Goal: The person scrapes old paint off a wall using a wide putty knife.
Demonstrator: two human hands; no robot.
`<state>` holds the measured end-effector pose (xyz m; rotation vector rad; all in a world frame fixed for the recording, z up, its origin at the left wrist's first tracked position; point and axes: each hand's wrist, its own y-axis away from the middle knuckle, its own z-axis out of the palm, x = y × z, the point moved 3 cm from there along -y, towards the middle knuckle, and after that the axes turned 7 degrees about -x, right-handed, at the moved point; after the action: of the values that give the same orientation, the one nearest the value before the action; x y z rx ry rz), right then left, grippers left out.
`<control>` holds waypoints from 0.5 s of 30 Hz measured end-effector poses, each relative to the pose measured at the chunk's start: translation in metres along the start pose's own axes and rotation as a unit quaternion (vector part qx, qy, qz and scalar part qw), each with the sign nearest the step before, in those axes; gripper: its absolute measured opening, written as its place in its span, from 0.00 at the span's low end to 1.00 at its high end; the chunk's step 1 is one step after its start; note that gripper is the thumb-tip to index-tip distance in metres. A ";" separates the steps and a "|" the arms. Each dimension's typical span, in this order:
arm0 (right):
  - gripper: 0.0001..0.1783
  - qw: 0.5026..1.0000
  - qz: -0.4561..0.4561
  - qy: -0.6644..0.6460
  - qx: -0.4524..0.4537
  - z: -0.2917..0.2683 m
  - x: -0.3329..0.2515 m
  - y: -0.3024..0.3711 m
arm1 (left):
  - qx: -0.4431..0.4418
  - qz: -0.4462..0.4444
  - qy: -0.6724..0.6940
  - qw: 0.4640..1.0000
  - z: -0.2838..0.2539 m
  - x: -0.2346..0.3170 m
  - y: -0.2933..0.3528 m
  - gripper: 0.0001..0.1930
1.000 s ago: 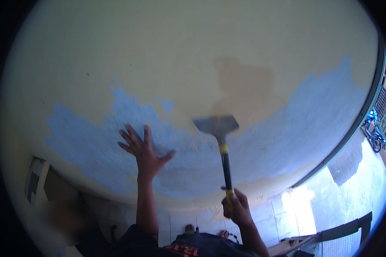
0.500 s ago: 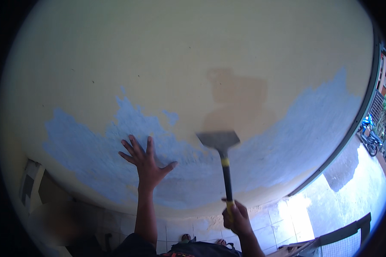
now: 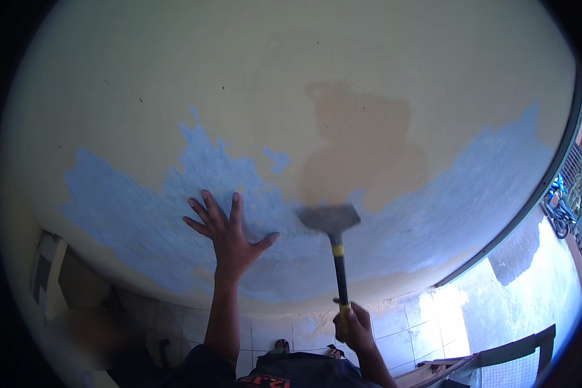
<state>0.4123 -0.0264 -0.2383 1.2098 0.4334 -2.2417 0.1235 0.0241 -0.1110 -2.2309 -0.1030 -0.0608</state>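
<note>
1. Our right hand point(image 3: 355, 328) is closed around the lower end of a long-handled scraper point(image 3: 341, 271); our left hand point(image 3: 227, 236) is open, fingers spread, and appears to rest on the bluish patch point(image 3: 129, 223) of the wall.
2. The scraper is ahead of us, handle nearly upright, its wide grey blade point(image 3: 330, 218) over the patch near the cream paint point(image 3: 174, 58); blur hides whether its edge touches.
3. We judge it fairly light, with a rigid handle and a thin, stiff blade, hardly fragile.
4. We would hold the yellow lower grip point(image 3: 344, 312), perhaps steadying the yellow collar point(image 3: 337, 249).
5. We make out no writing on the scraper; our dark shirt point(image 3: 323, 370) bears orange print point(image 3: 279, 382).
</note>
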 end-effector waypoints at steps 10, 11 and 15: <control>0.29 0.998 0.005 -0.051 0.032 -0.012 0.026 0.009 | 0.000 0.011 -0.023 1.000 0.004 0.005 0.000 0.59; 0.29 0.999 -0.015 -0.046 0.010 -0.007 0.021 0.001 | 0.003 0.012 -0.021 1.000 0.003 0.003 0.000 0.58; 0.31 0.999 -0.041 -0.010 -0.011 0.031 -0.027 -0.034 | -0.001 -0.009 -0.007 1.000 0.000 -0.008 0.003 0.54</control>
<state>0.3830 -0.0067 -0.1981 1.1776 0.5075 -2.3102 0.1154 0.0213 -0.1141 -2.2328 -0.1302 -0.0553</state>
